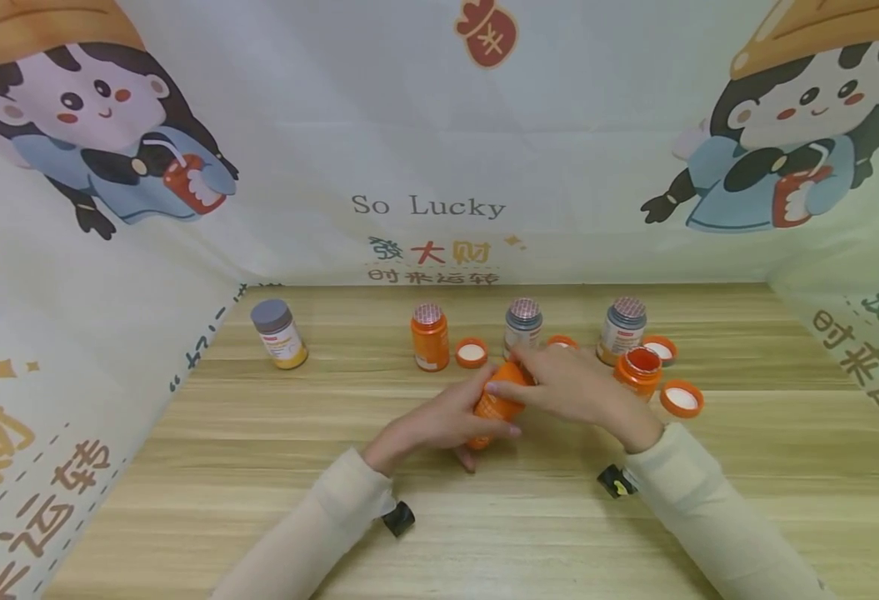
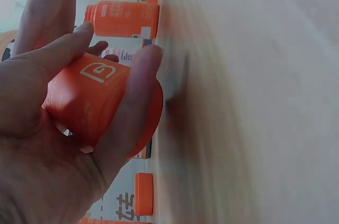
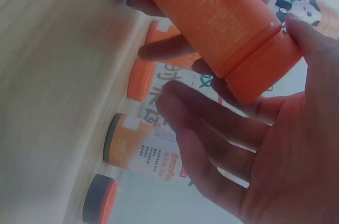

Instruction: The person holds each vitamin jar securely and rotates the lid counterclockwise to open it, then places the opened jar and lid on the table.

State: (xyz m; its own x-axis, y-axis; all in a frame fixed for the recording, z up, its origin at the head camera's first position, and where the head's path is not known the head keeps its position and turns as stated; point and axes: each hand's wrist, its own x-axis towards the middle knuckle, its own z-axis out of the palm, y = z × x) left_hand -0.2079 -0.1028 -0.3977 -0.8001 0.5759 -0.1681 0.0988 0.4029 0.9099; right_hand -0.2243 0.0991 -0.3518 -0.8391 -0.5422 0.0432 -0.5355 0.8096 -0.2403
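My left hand (image 1: pixel 446 417) grips the body of an orange bottle (image 1: pixel 496 403), which leans toward the right above the table. From the other side, my right hand (image 1: pixel 570 382) holds the bottle's orange cap (image 3: pixel 265 70) between thumb and index finger. The cap sits on the bottle's neck in the right wrist view, and the other fingers of that hand curve loosely beneath it. In the left wrist view, thumb and fingers wrap the bottle, with its base facing the table. Behind the right hand stands a grey bottle (image 1: pixel 523 321) with a foil seal on its mouth.
At the back left is a grey-capped bottle (image 1: pixel 280 335). A foil-sealed orange bottle (image 1: pixel 430 340) has an upturned lid (image 1: pixel 472 353) beside it. On the right stand another sealed grey bottle (image 1: pixel 622 332), an open orange bottle (image 1: pixel 638 373) and an upturned lid (image 1: pixel 681 400). Patterned cloth (image 1: pixel 439 150) borders the table.
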